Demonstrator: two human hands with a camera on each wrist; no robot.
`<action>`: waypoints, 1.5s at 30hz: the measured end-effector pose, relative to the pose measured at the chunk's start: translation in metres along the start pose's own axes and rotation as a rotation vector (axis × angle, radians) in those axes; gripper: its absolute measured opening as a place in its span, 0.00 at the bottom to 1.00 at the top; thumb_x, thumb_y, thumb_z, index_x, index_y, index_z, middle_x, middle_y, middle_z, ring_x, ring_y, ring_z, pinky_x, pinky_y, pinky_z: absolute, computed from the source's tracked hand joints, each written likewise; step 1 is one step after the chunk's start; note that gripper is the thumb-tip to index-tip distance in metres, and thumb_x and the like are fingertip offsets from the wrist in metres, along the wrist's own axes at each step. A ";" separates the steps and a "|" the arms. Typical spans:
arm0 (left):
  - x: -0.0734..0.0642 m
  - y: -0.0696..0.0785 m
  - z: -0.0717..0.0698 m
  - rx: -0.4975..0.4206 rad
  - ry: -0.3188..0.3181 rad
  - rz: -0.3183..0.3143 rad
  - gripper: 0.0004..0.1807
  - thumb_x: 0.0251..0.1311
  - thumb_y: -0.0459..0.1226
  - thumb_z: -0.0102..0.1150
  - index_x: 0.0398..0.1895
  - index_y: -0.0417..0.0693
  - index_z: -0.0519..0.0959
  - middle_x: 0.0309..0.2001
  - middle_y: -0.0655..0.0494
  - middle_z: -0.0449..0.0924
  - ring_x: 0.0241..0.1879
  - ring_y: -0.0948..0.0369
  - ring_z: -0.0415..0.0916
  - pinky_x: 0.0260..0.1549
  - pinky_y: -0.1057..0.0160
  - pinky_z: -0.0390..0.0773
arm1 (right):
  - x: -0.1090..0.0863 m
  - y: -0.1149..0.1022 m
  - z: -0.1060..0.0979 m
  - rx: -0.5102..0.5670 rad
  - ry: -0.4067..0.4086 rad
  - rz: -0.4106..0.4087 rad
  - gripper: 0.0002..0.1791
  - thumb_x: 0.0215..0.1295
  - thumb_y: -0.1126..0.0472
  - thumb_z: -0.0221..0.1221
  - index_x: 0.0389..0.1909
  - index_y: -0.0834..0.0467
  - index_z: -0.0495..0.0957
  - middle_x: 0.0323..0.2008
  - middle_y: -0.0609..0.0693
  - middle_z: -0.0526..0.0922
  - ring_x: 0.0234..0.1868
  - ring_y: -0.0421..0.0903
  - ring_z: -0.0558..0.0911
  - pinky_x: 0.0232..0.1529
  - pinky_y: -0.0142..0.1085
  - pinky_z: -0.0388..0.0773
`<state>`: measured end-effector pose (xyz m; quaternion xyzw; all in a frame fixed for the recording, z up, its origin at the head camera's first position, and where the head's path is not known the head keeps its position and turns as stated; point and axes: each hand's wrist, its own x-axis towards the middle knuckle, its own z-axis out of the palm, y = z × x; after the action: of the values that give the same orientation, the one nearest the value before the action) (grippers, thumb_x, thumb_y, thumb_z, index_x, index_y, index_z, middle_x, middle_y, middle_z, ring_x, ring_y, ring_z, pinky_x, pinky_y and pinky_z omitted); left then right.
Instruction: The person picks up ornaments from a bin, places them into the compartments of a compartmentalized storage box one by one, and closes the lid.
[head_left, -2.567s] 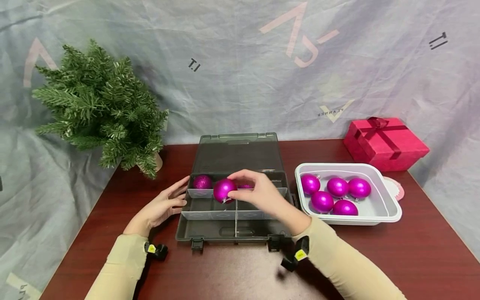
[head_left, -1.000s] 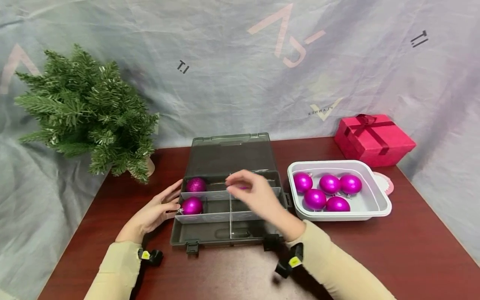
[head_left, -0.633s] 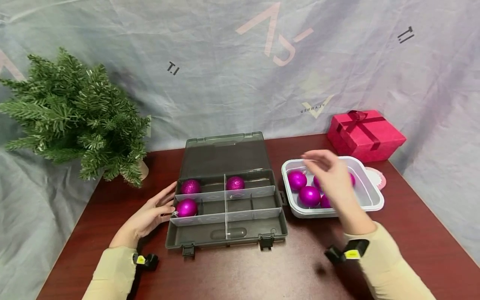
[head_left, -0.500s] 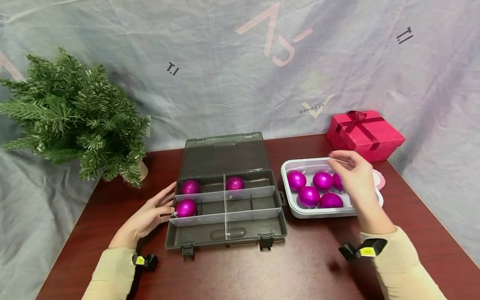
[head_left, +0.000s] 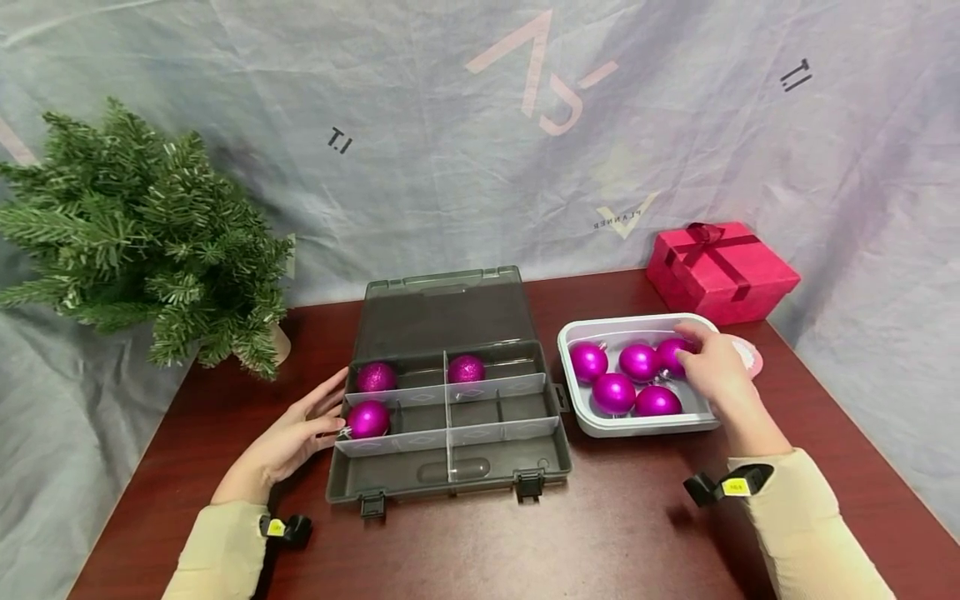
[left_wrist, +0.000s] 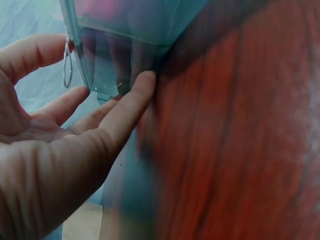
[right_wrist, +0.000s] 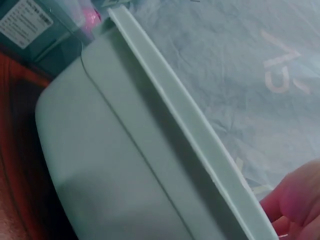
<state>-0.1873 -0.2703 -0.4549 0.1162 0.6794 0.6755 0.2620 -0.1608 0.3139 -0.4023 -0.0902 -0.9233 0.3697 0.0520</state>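
Note:
My left hand (head_left: 288,437) lies against the left side of the open grey compartment box (head_left: 450,492), fingers extended. In the left wrist view its fingertips (left_wrist: 145,80) touch the clear wall; a silver loop (left_wrist: 67,65) hangs there. Two glittery magenta balls (head_left: 377,377) sit in the back compartments. A smooth magenta ball (head_left: 368,419) is in the middle-left one. Inside the white tub (head_left: 637,428), my right hand (head_left: 712,367) has thumb and fingers around the rightmost magenta bauble (head_left: 670,353). In the right wrist view the tub's wall hides that bauble.
Several other magenta baubles (head_left: 613,393) lie in the tub. A red gift box (head_left: 723,275) stands behind it, and a pink-and-white item (head_left: 748,354) pokes out at its right. A small artificial fir tree (head_left: 150,242) stands at the left back. A grey cloth (head_left: 420,167) hangs behind.
A smooth bauble was set in the middle-left compartment and let go. The right hand then moved right to the tub and down onto another bauble. The left hand stayed at the box.

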 end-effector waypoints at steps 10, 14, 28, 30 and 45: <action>0.001 0.000 0.001 -0.017 -0.004 0.012 0.45 0.72 0.28 0.51 0.84 0.52 0.39 0.80 0.34 0.32 0.78 0.37 0.28 0.54 0.64 0.74 | 0.010 0.004 0.004 -0.148 -0.098 0.040 0.29 0.67 0.66 0.61 0.65 0.75 0.69 0.56 0.79 0.74 0.56 0.74 0.73 0.58 0.65 0.67; 0.001 -0.001 0.001 -0.025 -0.002 0.012 0.45 0.72 0.27 0.51 0.84 0.51 0.39 0.80 0.34 0.32 0.78 0.37 0.29 0.53 0.65 0.75 | 0.009 0.004 0.004 -0.165 -0.083 0.051 0.28 0.67 0.64 0.62 0.64 0.74 0.70 0.56 0.78 0.74 0.55 0.74 0.73 0.56 0.64 0.69; 0.001 -0.003 0.001 -0.024 0.005 0.012 0.45 0.72 0.28 0.51 0.84 0.52 0.40 0.80 0.34 0.33 0.78 0.37 0.29 0.54 0.63 0.74 | -0.003 -0.004 0.002 -0.103 0.084 -0.005 0.28 0.64 0.67 0.66 0.62 0.71 0.71 0.52 0.77 0.76 0.50 0.73 0.78 0.48 0.62 0.75; 0.001 -0.003 0.001 -0.031 0.006 0.011 0.45 0.72 0.28 0.51 0.84 0.52 0.40 0.80 0.34 0.33 0.78 0.37 0.29 0.54 0.64 0.75 | -0.004 -0.006 0.000 -0.071 0.095 -0.005 0.28 0.65 0.67 0.66 0.63 0.71 0.71 0.55 0.77 0.75 0.53 0.74 0.77 0.51 0.63 0.75; 0.002 -0.002 0.001 -0.027 0.005 0.006 0.44 0.72 0.28 0.50 0.84 0.53 0.40 0.80 0.34 0.33 0.78 0.37 0.29 0.54 0.64 0.75 | -0.017 -0.029 -0.008 0.153 0.154 -0.076 0.30 0.69 0.57 0.67 0.69 0.59 0.73 0.62 0.65 0.78 0.62 0.65 0.78 0.70 0.50 0.62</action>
<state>-0.1878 -0.2688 -0.4572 0.1128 0.6706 0.6857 0.2597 -0.1470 0.2952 -0.3767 -0.0792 -0.8885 0.4288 0.1433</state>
